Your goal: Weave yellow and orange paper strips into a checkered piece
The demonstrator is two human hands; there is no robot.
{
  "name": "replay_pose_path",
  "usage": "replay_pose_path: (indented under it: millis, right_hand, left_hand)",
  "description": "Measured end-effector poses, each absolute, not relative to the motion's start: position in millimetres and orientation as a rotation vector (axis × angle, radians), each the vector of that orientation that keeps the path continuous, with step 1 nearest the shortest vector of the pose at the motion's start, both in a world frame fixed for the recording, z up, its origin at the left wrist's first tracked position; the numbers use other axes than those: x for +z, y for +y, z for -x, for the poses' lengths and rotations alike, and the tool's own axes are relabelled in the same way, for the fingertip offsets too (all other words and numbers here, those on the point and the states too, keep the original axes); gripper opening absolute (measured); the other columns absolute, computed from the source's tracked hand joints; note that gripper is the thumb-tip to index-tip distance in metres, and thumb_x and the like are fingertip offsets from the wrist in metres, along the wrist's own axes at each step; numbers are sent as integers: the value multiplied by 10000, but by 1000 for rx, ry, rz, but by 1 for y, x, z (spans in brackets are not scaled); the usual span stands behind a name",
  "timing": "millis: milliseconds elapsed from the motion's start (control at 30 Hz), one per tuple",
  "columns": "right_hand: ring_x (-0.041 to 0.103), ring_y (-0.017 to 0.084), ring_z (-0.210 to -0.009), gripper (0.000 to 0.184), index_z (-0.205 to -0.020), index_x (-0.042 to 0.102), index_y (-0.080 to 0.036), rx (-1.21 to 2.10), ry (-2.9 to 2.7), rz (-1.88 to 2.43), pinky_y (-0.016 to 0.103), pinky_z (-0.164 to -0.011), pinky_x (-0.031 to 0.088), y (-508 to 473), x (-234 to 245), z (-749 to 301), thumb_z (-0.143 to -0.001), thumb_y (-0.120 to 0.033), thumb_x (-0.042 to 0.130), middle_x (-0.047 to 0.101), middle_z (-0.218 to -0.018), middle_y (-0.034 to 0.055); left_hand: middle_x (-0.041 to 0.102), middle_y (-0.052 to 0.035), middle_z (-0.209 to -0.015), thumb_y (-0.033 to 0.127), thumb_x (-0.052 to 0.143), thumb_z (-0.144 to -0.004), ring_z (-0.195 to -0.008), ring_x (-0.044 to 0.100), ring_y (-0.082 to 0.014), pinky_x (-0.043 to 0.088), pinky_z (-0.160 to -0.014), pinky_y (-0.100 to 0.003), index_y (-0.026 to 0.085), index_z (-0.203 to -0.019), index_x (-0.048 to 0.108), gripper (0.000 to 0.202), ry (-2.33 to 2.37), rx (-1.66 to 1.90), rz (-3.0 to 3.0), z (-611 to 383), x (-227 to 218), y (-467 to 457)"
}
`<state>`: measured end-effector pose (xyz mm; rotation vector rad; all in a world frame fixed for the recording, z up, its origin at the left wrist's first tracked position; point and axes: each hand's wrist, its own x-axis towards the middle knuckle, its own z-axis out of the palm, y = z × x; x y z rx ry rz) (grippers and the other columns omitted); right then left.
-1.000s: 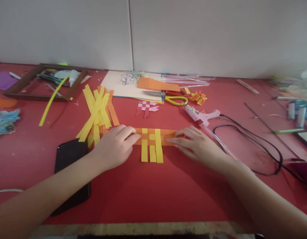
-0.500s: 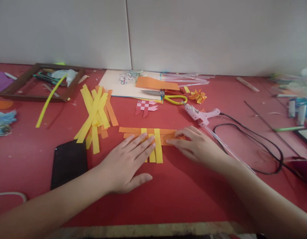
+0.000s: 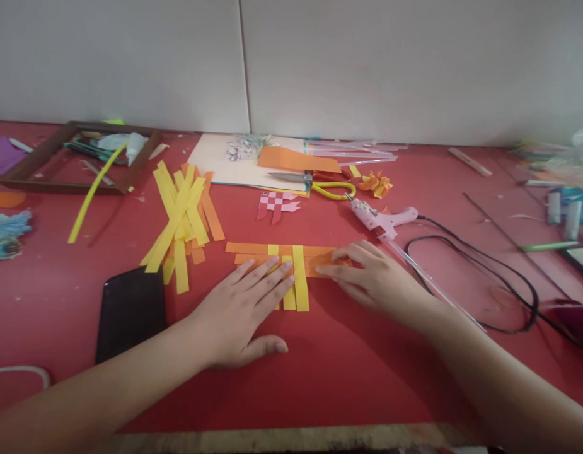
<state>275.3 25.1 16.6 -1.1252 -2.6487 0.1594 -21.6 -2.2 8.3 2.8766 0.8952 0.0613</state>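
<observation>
My left hand (image 3: 244, 309) lies flat, fingers spread, over a small weave of paper strips. Several yellow paper strips (image 3: 300, 284) stand upright in it, crossing orange paper strips (image 3: 253, 248) that run sideways. The left fingertips cover part of the crossing. My right hand (image 3: 371, 274) rests at the right end of the orange strips, its fingers stretched and apart, the fingertips touching the paper. What lies under the right palm is hidden. Beyond the weave is a pink checked paper fish (image 3: 275, 203).
A pile of yellow and orange strips (image 3: 178, 221) lies left, beside a black phone (image 3: 130, 309). Scissors (image 3: 331, 189) and a pink glue gun (image 3: 380, 219) with a looping black cord (image 3: 499, 271) are behind and right. A brown frame (image 3: 36, 148) holds small tools at back left.
</observation>
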Motion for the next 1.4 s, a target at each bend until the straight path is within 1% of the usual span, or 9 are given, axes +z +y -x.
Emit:
replay_pose_path:
  millis: [200, 400, 533, 667, 767, 933, 1167, 1400]
  right_hand:
    - [556, 197, -944, 337, -1172, 689, -327, 144, -2668, 1104, 353, -840, 510, 26, 15, -277, -940, -182, 494, 617, -1054, 71]
    - [563, 199, -950, 368, -1215, 666, -350, 162, -2666, 1120, 362, -846, 513, 25, 15, -277, -941, -176, 494, 616, -1055, 66]
    - [567, 197, -943, 382, -1235, 653, -368, 159, -2661, 1117, 356, -838, 515, 25, 17, -276, -944, -179, 494, 616, -1048, 62]
    - [571, 198, -925, 396, -1242, 649, -373, 156, -2653, 1106, 360, -826, 521, 26, 18, -275, -940, -174, 489, 624, -1034, 64]
    - [574, 202, -931, 407, -1247, 644, -378, 157, -2658, 1109, 369, -832, 525, 26, 19, -275, -934, -169, 490, 625, -1046, 64]
    - [568, 203, -926, 415, -1242, 652, -361, 139, -2666, 1096, 364, -826, 528, 26, 18, -275, -927, -147, 488, 620, -1039, 67]
    - [574, 199, -919, 385, -1231, 660, -366, 133, -2655, 1100, 355, -811, 529, 26, 18, -276, -939, -183, 487, 632, -1043, 68]
    - [557, 198, -935, 391, -1243, 649, -359, 142, -2660, 1092, 351, -822, 515, 25, 17, -277, -942, -172, 485, 617, -1058, 68]
  left_hand:
    - [199, -94, -1603, 732, 223, -934, -1483, 169, -297, 90, -1168, -449, 145, -1542, 230, 845, 888, 70, -2864, 22, 10, 0]
    - [312, -94, -1571, 742, 181, -927, -1435, 290, -306, 213, -1145, -459, 145, -1516, 313, 849, 926, 104, -2816, 17, 18, 3]
    - [423, -131, -1510, 748, 136, -919, -1375, 373, -340, 267, -1120, -499, 126, -1484, 380, 875, 940, 149, -2812, 11, 23, 4]
    - [496, -172, -1436, 745, 119, -915, -1306, 433, -375, 331, -1070, -537, 157, -1433, 471, 860, 958, 159, -2832, 5, 25, 5]
    - [509, -183, -1410, 758, 147, -904, -1264, 461, -380, 387, -1024, -537, 178, -1397, 520, 847, 977, 144, -2848, 1, 24, 5]
    - [514, -181, -1399, 770, 148, -894, -1242, 473, -380, 439, -984, -514, 172, -1387, 531, 864, 984, 125, -2878, -3, 24, 4]
    - [531, -180, -1371, 782, 155, -884, -1220, 480, -364, 440, -979, -491, 167, -1379, 533, 876, 975, 132, -2887, -4, 26, 6]
    - [564, -200, -1300, 780, 124, -885, -1135, 515, -356, 487, -908, -481, 145, -1352, 557, 899, 949, 139, -2935, -8, 28, 8]
